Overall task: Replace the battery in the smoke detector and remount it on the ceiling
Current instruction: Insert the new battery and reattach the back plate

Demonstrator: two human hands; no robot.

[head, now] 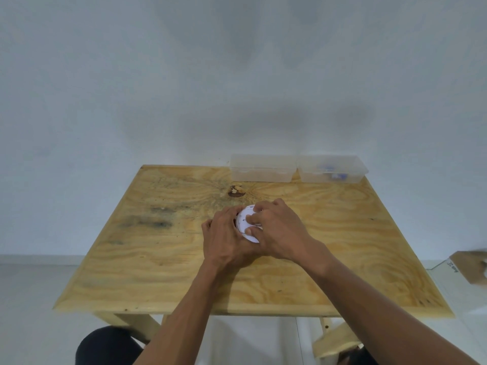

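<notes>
A round white smoke detector (245, 219) sits near the middle of the plywood table (163, 259), tilted up toward me. My left hand (228, 239) wraps its left edge from the side and below. My right hand (276, 230) lies over its right half, fingers curled onto the white face and thumb pressed on the lower rim. Most of the detector is hidden under both hands. No battery shows near the hands.
Two clear plastic boxes stand at the table's far edge: a closed one (263, 168) and, to its right, one (332, 169) holding small blue-and-white items. A cardboard box (469, 267) lies on the floor at the right. A white wall rises behind the table.
</notes>
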